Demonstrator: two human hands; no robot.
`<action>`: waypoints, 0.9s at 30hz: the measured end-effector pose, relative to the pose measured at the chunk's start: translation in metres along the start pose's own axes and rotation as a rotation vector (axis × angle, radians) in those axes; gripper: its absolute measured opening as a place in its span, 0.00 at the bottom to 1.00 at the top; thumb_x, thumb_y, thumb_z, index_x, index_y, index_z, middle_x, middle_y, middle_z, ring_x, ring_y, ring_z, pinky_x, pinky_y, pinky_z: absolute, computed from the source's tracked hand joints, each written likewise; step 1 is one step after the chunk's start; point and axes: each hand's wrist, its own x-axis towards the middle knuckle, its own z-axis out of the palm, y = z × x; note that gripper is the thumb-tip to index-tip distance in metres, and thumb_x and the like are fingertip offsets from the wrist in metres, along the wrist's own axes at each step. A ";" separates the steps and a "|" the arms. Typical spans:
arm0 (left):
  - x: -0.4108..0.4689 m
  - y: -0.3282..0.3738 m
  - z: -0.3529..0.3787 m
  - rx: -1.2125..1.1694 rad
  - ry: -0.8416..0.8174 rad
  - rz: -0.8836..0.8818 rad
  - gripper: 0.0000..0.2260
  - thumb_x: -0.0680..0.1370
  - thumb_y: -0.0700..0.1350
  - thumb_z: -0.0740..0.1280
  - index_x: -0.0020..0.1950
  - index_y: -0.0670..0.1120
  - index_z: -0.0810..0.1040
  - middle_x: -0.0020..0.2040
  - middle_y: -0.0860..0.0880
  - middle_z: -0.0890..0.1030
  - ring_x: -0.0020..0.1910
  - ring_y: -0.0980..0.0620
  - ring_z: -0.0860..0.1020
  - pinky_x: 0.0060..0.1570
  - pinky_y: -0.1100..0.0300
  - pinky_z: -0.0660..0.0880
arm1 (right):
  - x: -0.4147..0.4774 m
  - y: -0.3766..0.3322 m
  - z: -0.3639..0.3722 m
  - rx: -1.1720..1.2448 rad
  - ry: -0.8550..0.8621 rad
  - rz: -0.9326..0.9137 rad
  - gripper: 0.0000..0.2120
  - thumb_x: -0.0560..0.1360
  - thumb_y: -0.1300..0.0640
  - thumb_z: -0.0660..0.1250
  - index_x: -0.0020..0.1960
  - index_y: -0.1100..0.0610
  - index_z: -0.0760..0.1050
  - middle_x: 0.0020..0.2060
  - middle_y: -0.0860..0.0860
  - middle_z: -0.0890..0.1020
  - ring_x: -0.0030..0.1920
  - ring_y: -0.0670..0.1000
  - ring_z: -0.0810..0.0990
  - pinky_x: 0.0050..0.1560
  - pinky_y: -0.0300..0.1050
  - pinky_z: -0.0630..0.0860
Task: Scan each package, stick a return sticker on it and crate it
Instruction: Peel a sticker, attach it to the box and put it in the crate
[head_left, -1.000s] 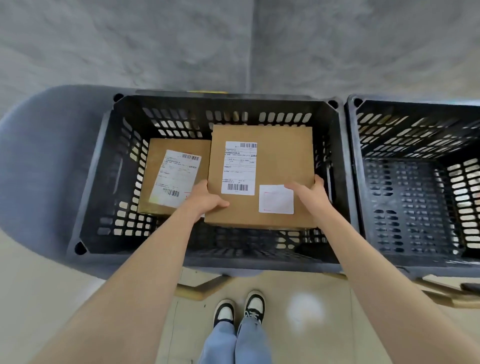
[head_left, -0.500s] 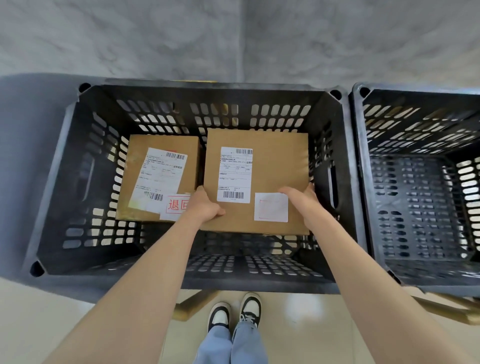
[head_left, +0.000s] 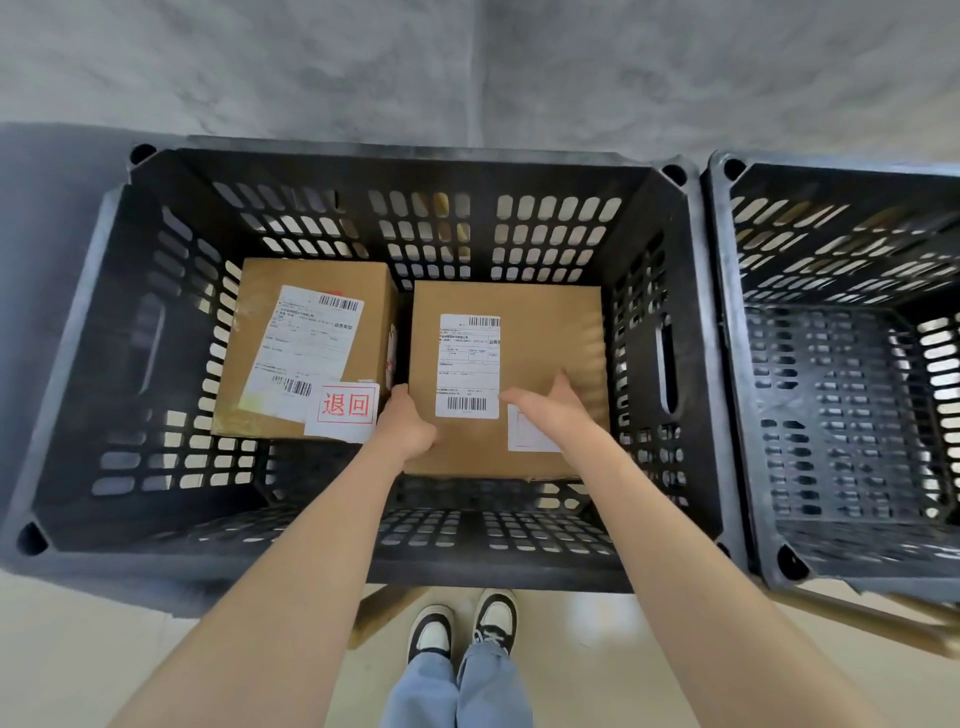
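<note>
Our package (head_left: 545, 343) now sits deeper in the black crate (head_left: 493, 574), just right of the stickered box (head_left: 311, 280). Our left hand (head_left: 408, 423) still grips its near left edge. Our right hand (head_left: 553, 410) has let go, fingers loosely spread over the top, half covering its white sticker (head_left: 522, 439).

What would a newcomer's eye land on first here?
Two labelled cardboard boxes sit side by side in the black slotted crate, and the left box bears a red-printed return sticker at its near corner. The left hand grips the left edge of the right box, while the right hand is spread over its top.
</note>
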 end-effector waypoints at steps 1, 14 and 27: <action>0.002 -0.002 0.000 -0.010 -0.011 -0.003 0.34 0.73 0.31 0.68 0.75 0.43 0.56 0.65 0.43 0.73 0.63 0.43 0.72 0.62 0.50 0.72 | 0.001 0.000 0.001 -0.003 0.003 -0.003 0.49 0.73 0.46 0.70 0.78 0.53 0.39 0.78 0.50 0.48 0.77 0.55 0.51 0.74 0.55 0.55; -0.018 0.012 -0.008 0.000 -0.067 0.032 0.39 0.74 0.33 0.68 0.78 0.44 0.49 0.73 0.44 0.65 0.71 0.44 0.64 0.67 0.51 0.65 | -0.026 0.005 -0.032 0.093 0.063 -0.004 0.40 0.75 0.50 0.68 0.79 0.53 0.48 0.77 0.52 0.56 0.75 0.56 0.57 0.71 0.52 0.60; -0.164 0.085 -0.074 0.100 -0.060 0.297 0.35 0.73 0.41 0.72 0.76 0.45 0.58 0.74 0.46 0.64 0.72 0.46 0.64 0.68 0.51 0.64 | -0.184 -0.026 -0.065 -0.001 0.156 -0.196 0.37 0.75 0.52 0.69 0.77 0.54 0.53 0.74 0.55 0.62 0.72 0.56 0.63 0.68 0.51 0.64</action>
